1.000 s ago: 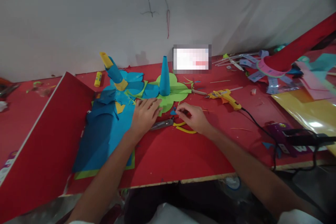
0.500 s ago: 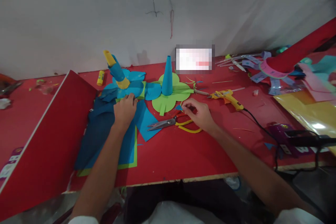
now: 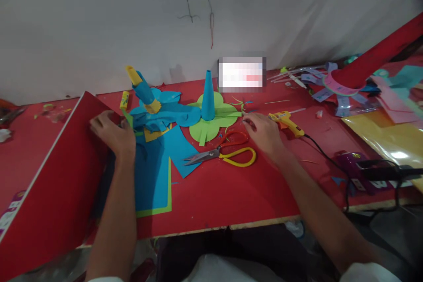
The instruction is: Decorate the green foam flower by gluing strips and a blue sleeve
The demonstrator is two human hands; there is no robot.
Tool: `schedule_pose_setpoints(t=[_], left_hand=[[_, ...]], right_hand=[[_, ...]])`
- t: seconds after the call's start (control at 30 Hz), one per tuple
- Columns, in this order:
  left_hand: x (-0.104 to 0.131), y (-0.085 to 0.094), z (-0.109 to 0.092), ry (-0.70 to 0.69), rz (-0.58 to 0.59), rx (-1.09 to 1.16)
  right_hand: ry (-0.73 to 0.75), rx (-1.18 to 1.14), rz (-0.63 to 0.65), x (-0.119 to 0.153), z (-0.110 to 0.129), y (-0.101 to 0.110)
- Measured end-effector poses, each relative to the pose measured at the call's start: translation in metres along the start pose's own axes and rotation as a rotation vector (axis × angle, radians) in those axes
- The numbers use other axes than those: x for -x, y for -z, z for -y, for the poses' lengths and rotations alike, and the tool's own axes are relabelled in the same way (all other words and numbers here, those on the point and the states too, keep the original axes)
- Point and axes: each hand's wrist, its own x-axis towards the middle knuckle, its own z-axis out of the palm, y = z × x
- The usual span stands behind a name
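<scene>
Green paper scrap is showing against the left hand beside the red board, its hold indeterminable; the right hand, its grip also unclear, is partly hiding the glue gun.

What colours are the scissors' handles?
The scissors have one yellow handle and one orange-red handle, as the head view shows.

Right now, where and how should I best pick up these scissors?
Probably take the scissors by the yellow handle, coming from the right with your right hand. Its wide loop lies on that side, away from the blades, which point left over the blue paper. Approaching there should keep your grip clear of the blades.
</scene>
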Motion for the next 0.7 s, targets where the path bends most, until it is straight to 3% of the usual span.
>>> schedule_pose_setpoints(t=[0.03, 0.1, 0.2, 0.3, 0.4, 0.5, 0.7], left_hand=[[0.002, 0.001, -0.003, -0.034, -0.092, -0.050], [0.010, 0.004, -0.015, -0.137, -0.125, -0.114], [0.023, 0.009, -0.038, -0.294, 0.111, -0.206], [0.034, 0.014, -0.050, -0.330, 0.482, -0.357], [0.043, 0.011, -0.042, -0.374, 0.615, -0.446], [0.047, 0.001, -0.024, -0.361, 0.695, -0.366], [0.047, -0.003, -0.009, -0.253, 0.663, -0.077]], right_hand=[[0.002, 0.023, 0.006, 0.000, 0.000, 0.001], [0.022, 0.050, 0.020, 0.000, 0.002, 0.003], [0.082, 0.040, 0.030, 0.003, 0.005, 0.003], [0.135, 0.031, 0.057, 0.008, 0.007, 0.005], [0.155, 0.040, 0.080, 0.015, 0.007, 0.011], [0.164, 0.056, 0.083, 0.019, 0.008, 0.018], [0.065, 0.081, 0.063, 0.021, 0.005, 0.019]])
